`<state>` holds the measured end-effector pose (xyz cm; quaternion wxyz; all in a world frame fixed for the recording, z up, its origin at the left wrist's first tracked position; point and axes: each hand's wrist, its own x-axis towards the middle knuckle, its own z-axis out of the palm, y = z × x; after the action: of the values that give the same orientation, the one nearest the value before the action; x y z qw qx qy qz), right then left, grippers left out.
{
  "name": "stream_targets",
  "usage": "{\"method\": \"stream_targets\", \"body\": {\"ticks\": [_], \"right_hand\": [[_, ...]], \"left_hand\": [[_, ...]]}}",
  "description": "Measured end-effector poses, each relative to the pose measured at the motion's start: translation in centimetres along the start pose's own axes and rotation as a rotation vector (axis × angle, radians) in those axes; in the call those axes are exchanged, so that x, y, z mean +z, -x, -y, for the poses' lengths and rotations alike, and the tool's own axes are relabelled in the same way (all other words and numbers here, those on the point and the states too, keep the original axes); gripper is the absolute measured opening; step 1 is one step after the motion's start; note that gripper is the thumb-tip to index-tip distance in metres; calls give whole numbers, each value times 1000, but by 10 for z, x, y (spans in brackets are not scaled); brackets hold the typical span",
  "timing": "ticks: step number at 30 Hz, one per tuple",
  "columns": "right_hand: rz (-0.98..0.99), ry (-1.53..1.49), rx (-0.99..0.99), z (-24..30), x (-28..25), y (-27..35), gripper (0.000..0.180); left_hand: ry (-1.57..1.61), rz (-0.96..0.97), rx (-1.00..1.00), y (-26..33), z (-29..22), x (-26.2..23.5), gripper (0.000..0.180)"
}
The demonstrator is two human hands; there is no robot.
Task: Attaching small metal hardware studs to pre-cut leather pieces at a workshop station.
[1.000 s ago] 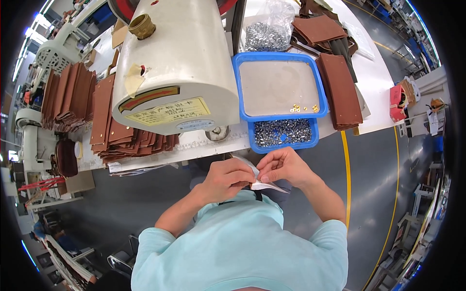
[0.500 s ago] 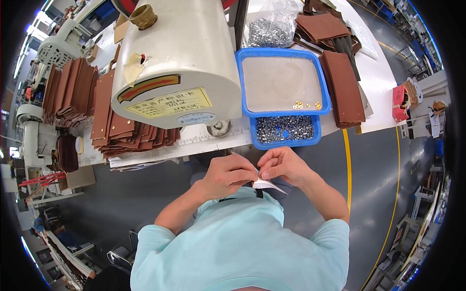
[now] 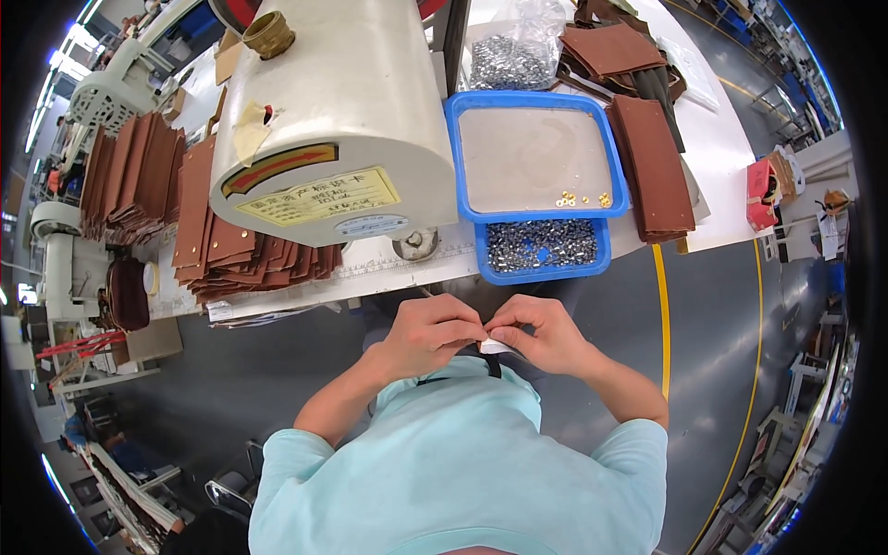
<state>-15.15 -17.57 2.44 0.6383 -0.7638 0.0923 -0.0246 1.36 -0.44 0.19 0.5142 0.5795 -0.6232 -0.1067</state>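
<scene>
Pinching a white piece (image 3: 499, 348) between the left hand (image 3: 430, 333) and the right hand (image 3: 544, 335) with a tightly closed grip at each, close in front of the pale blue shirt (image 3: 453, 462) and just short of the near edge of the table (image 3: 726, 176) (too covered to tell how far finished). Can see gold studs (image 3: 218, 234) already set in brown panels (image 3: 190, 208) stacked at left, and, still loose and presumably unused, gold rings (image 3: 568, 200) in the upper blue tray (image 3: 622, 176) and silver bits (image 3: 560, 248) in the lower blue tray (image 3: 546, 277).
</scene>
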Motion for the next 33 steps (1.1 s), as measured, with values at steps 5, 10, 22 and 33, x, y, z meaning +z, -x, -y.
{"method": "stream_targets", "body": {"ticks": [5, 10, 22, 33], "right_hand": [[-68, 253, -92, 13, 5, 5, 12], [-96, 300, -180, 14, 9, 8, 14], [-126, 382, -334, -7, 4, 9, 23], [-194, 567, -551, -18, 8, -1, 24]], "left_hand": [[-28, 12, -20, 1, 0, 3, 24], [-30, 32, -94, 0, -6, 0, 23], [75, 98, -217, -4, -24, 1, 28], [87, 335, -477, -21, -32, 2, 58]]}}
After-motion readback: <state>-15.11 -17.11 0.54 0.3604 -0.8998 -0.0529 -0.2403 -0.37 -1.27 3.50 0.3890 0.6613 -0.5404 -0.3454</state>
